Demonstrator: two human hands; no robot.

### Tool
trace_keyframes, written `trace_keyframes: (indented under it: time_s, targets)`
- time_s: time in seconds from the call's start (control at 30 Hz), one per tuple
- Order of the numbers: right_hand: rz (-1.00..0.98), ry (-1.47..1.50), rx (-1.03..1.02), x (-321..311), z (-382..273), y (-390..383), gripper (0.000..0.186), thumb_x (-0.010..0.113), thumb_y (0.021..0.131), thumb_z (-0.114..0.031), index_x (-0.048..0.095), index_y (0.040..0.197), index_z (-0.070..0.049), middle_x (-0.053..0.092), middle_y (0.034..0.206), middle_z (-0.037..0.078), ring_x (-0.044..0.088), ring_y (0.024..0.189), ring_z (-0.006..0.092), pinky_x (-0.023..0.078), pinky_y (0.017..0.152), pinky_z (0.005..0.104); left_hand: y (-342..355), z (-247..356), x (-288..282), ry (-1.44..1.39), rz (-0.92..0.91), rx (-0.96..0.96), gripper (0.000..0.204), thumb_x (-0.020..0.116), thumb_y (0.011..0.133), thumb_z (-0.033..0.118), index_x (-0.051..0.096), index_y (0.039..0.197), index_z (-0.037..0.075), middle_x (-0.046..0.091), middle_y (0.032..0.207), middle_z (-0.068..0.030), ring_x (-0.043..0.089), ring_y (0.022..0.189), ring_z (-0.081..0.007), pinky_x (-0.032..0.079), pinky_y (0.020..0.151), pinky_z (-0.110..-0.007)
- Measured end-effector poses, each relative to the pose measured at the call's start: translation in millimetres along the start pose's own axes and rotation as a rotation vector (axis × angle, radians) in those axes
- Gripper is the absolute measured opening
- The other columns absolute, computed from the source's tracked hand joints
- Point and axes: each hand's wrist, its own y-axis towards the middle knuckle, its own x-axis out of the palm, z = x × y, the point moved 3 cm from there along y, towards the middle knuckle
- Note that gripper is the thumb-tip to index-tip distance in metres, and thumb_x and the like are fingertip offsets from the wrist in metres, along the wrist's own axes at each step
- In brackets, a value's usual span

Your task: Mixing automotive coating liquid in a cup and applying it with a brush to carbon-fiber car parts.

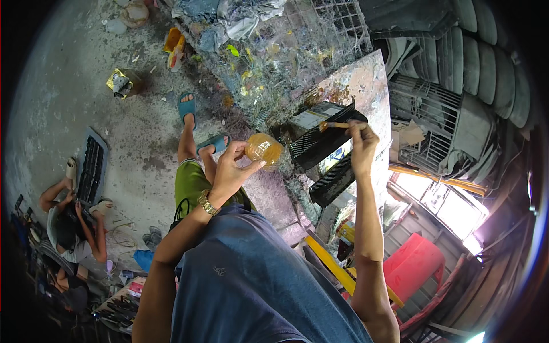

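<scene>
My left hand [230, 172] is closed around a round, clear plastic container [264, 150] with amber, sticky-looking material in it. In my right hand [363, 147] is a small brush [336, 125] with a pale wooden handle, its tip pointing left. The brush tip is over or against a black ribbed, grille-like part [309, 151]; whether it touches, I cannot tell. A second black ribbed part [334, 184] lies nearer to me, below my right hand. Containers with printed labels [313, 116] show behind and between the two parts.
A stained bench [366, 80] runs up to a mesh-covered surface [274, 63] with rags and residue. Grey panels [452, 57] are stacked at right, near a red plastic chair [413, 267]. At left a person [71, 228] handles a dark panel [91, 166]. A gold tin [123, 83] stands on the floor.
</scene>
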Motion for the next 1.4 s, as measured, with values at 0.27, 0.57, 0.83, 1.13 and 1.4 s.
trace_keyframes:
  time_s: [0.27,0.57,0.83,1.13,1.4]
  targets:
    - [-0.250,-0.514,-0.625,23.9,-48.8,-45.9,0.015,0.068,0.075,0.002,0.067,0.088,-0.006,0.068,0.091,0.007,0.063,0.079,0.0257,0.054,0.067,0.0348,5.6,2.0,-5.0,-0.044,0.055,0.013,0.052,0.084,0.073,0.013,0.053,0.111,-0.003,0.063,0.102,-0.0109,0.063,0.097,-0.0181,0.050,0.087,-0.031]
    - [-0.388,-0.182,-0.417,44.4,-76.3,-75.2,0.010,0.067,0.083,-0.005,0.066,0.090,0.001,0.066,0.089,0.009,0.063,0.075,0.0230,0.052,0.067,0.0330,15.2,0.6,-6.5,-0.056,0.029,0.043,0.051,0.083,0.074,0.013,0.052,0.112,-0.002,0.063,0.103,-0.0112,0.063,0.096,-0.0190,0.050,0.087,-0.030]
    - [-0.050,-0.184,-0.067,14.7,-16.5,19.7,0.018,0.063,0.092,-0.015,0.065,0.084,0.001,0.061,0.061,0.008,0.054,0.053,0.0139,0.044,0.055,0.0293,14.4,-1.3,-11.1,-0.016,-0.014,-0.001,0.048,0.078,0.077,0.003,0.049,0.115,0.000,0.059,0.111,-0.0087,0.060,0.104,-0.0154,0.047,0.093,-0.028]
    - [0.035,-0.270,-0.112,-23.8,13.5,91.2,0.018,0.064,0.090,-0.013,0.066,0.081,0.003,0.062,0.061,0.009,0.056,0.055,0.0139,0.045,0.057,0.0295,23.4,-5.8,-15.8,-0.182,-0.011,-0.055,0.048,0.082,0.074,0.007,0.053,0.111,-0.002,0.055,0.113,-0.0100,0.061,0.102,-0.0196,0.048,0.094,-0.032]
    - [0.119,-0.381,-0.161,-35.5,-1.7,101.3,0.012,0.063,0.090,-0.007,0.067,0.088,0.004,0.066,0.071,0.013,0.059,0.062,0.0153,0.047,0.062,0.0298,30.0,0.4,-19.2,-0.184,-0.043,-0.071,0.051,0.082,0.074,0.007,0.052,0.115,-0.002,0.057,0.108,-0.0106,0.060,0.102,-0.0187,0.048,0.093,-0.032]
